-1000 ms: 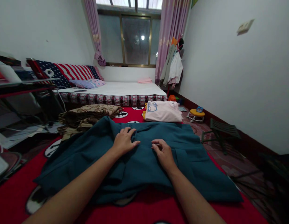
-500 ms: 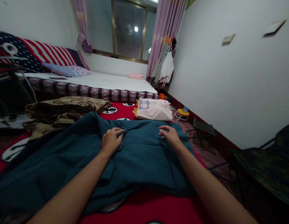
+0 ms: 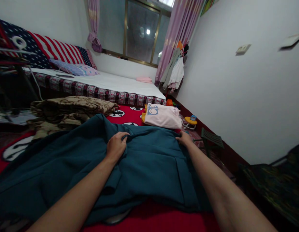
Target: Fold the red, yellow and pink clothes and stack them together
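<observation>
A large dark teal garment (image 3: 144,164) lies spread over a red patterned mat (image 3: 161,219) in front of me. My left hand (image 3: 117,146) rests near the garment's middle top, fingers curled and pinching a fold of the teal cloth. At the garment's far right edge my right hand (image 3: 184,139) has its fingers closed on the cloth there. Both forearms reach across the cloth from the near side.
A folded pink garment (image 3: 161,117) lies just beyond the teal one. A crumpled brown blanket (image 3: 72,108) sits at the left. A low bed (image 3: 108,87) with pillows runs along the back. A small folding stool (image 3: 211,138) and a yellow toy (image 3: 190,120) stand by the right wall.
My right hand has slid from the garment's middle out to its right edge and closed on it. My left hand has curled round a fold. The view has swung right.
</observation>
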Available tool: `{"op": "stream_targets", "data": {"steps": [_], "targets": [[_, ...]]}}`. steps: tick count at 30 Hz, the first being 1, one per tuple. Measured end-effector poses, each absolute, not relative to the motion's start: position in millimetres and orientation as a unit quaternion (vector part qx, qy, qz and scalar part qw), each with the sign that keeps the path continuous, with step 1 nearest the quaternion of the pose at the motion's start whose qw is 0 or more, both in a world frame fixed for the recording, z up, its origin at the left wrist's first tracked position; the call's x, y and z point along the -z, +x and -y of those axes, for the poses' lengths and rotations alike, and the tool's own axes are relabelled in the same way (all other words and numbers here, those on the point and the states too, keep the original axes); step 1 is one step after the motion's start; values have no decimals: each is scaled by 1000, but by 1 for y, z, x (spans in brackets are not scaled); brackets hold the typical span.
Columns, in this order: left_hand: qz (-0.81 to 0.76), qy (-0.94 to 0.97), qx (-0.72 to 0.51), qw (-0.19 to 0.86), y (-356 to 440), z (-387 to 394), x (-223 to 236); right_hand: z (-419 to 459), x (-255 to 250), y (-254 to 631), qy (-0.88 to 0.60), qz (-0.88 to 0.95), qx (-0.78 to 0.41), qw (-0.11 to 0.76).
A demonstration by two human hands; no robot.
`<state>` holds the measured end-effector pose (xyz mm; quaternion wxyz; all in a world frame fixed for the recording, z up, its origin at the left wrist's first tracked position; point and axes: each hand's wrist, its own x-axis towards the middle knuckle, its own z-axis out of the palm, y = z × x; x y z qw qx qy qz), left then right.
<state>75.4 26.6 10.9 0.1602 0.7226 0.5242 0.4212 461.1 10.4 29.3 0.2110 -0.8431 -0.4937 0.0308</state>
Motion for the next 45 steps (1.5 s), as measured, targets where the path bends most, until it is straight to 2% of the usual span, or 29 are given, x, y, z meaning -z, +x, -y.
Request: {"op": "stream_targets", "data": {"steps": [7,13,15,18,20,22,25,28,31,34,38,42,45], "targets": [[-529,590,-590,154,69,-30,-14,28,-42,443,-823,486,46,290],[-480,518,-689,162,57,-21,-26,91,-66,433,-754,510,116,398],[-469,507,-702,172,53,-18,-29,118,-69,427,-774,534,109,323],[-457,514,-703,183,50,-14,-31,147,-80,412,-802,593,11,75],[-455,519,-700,185,50,-13,-32,153,-93,396,-800,600,-2,-9],[-455,525,-696,183,51,-12,-32,147,-106,374,-808,586,50,23],[-453,538,-689,175,50,-11,-32,125,-105,340,-758,623,83,174],[-455,542,-685,174,49,-11,-32,100,-74,314,-655,692,63,298],[-470,547,-669,181,48,-11,-33,85,-34,302,-622,734,23,270],[-485,546,-659,180,47,-12,-33,82,-17,305,-640,728,22,245],[-483,515,-681,192,46,-17,-31,93,-34,323,-680,677,97,263],[-460,479,-720,202,44,-22,-30,115,-49,342,-673,641,172,325],[-468,477,-717,202,43,-21,-31,131,-48,347,-682,660,118,293]]}}
